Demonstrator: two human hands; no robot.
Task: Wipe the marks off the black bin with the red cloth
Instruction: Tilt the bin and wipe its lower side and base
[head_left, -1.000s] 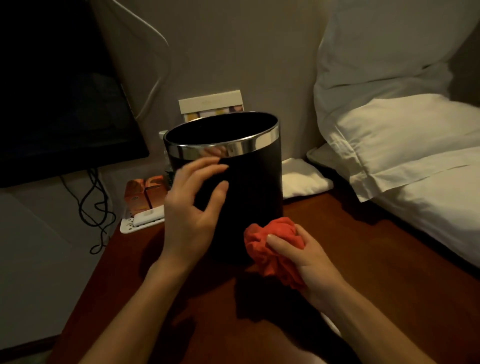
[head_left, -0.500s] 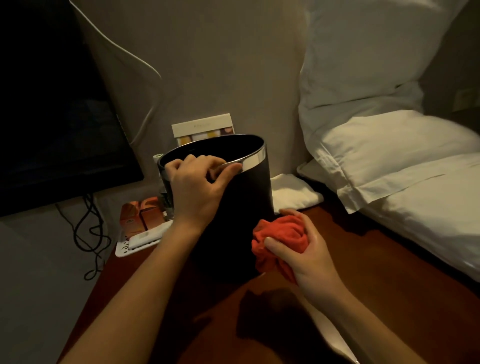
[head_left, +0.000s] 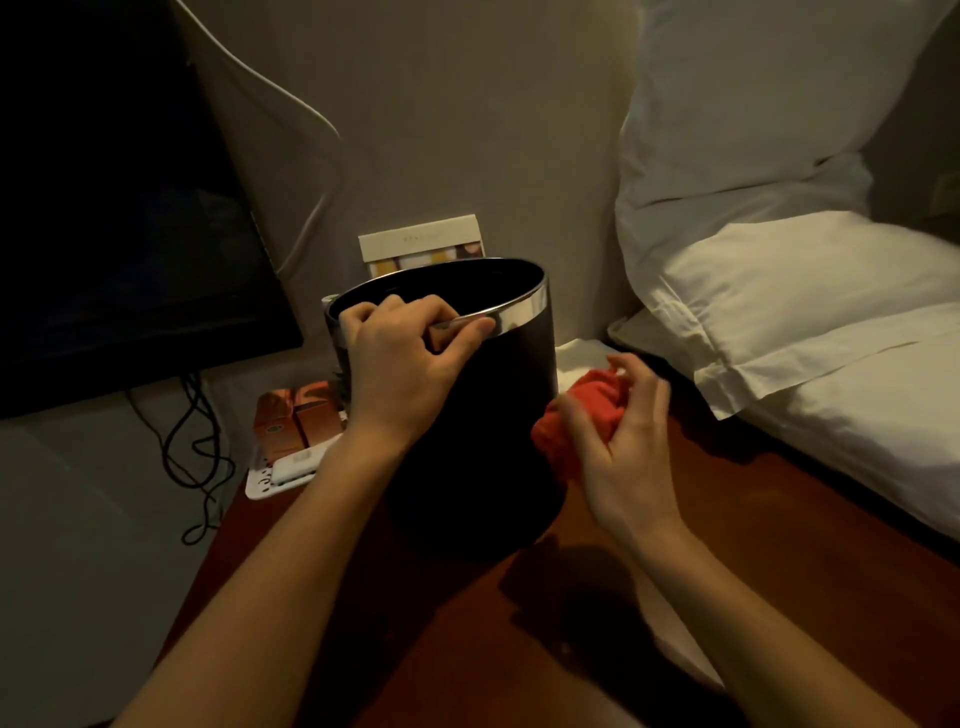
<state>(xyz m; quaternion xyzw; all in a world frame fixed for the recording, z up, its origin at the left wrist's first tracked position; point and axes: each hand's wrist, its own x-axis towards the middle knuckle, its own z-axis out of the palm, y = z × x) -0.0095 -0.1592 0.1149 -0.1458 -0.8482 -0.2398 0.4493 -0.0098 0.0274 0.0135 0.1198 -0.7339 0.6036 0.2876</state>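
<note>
The black bin (head_left: 488, 415) with a chrome rim stands upright on the dark red wooden table (head_left: 779, 545). My left hand (head_left: 400, 364) grips the near left part of the rim, fingers curled over the edge and thumb along the chrome band. My right hand (head_left: 621, 441) holds the bunched red cloth (head_left: 582, 410) against the bin's right side at mid height. No marks show on the bin's dark wall in this dim light.
White pillows (head_left: 805, 291) lie at the right, reaching over the table's far edge. A dark screen (head_left: 119, 234) with hanging cables stands at the left. Behind the bin are a card box (head_left: 421, 244), orange packets (head_left: 291, 415) on a white tray (head_left: 265, 483), and a folded white cloth (head_left: 582, 358).
My left hand rose from the bin's side and took hold of the rim. My right hand carried the red cloth up from near the bin's base to its right side.
</note>
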